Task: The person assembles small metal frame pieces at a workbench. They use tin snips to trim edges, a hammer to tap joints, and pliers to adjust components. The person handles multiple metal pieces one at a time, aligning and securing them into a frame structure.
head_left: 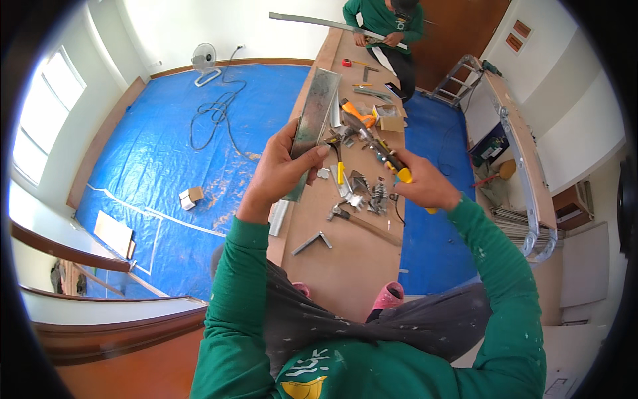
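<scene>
The left grip was closed around 1 metal strip, over the left edge of the desk; the right grip was wrapped around 1 yellow-and-black tool. Open room separated the 2 grips. 1 hammer reached the right edge.

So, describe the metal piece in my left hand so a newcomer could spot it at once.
Find the long brown board running down the middle of the blue sheeting. Over its left edge, your left hand holds a flat, smudged grey metal strip. It looks broader and shorter than the narrow strip held by the co-worker beyond.
</scene>
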`<action>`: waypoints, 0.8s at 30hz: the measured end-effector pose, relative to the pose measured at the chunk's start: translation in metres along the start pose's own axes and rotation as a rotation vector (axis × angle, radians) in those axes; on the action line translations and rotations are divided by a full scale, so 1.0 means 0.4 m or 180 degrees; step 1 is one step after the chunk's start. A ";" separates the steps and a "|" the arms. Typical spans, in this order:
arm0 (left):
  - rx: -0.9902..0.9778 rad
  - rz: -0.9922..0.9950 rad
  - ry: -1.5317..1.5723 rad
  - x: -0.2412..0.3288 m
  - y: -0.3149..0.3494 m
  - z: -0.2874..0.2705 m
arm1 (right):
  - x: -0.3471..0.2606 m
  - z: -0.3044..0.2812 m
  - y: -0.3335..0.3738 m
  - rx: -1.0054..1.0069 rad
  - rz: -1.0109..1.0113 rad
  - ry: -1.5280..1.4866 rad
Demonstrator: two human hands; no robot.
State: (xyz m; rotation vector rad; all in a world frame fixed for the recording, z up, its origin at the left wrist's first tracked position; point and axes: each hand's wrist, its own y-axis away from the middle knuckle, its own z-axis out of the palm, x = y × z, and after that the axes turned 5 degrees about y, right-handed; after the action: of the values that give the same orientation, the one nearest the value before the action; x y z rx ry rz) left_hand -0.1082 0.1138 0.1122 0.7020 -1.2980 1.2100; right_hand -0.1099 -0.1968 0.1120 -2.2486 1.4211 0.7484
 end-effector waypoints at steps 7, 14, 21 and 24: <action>0.0491 0.0600 -0.1831 -0.045 -0.001 0.066 | -0.070 -0.044 0.183 0.0373 -0.0195 0.0696; 0.0413 0.0811 -0.2384 -0.067 0.016 0.122 | -0.055 0.003 0.199 0.0342 0.0189 0.0548; 0.0339 0.0699 -0.2552 -0.062 0.022 0.153 | -0.037 0.016 0.212 0.0380 0.0137 0.0499; 0.0277 0.0536 -0.2625 -0.060 0.025 0.162 | -0.039 0.023 0.210 0.0337 0.0218 0.0498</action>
State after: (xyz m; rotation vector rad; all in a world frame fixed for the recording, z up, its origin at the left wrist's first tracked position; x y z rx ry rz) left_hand -0.1351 0.0506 0.1002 1.2513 -2.0148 1.1495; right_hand -0.1935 -0.2159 0.1117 -2.2280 1.5777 0.5139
